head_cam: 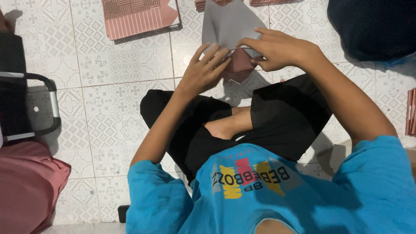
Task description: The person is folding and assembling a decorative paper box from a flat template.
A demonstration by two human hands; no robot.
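Cross-legged on the patterned tile floor point(117, 104), a person in a blue shirt point(268, 195) folds a grey-and-pink cardboard sheet point(227, 26) just beyond the knees. Thin, light and stiff-looking, it probably creases easily and is best held at its edges. Left hand point(203, 71) presses flat, fingers point(216, 54) together; right hand point(277, 47) pinches the pink flap point(238, 65).

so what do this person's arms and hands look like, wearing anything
Both arms are bare from the short sleeves of a bright blue t-shirt down. The left hand and right hand wear no gloves, and no rings, watch or bracelets show on them. Black trousers cover the crossed legs below.
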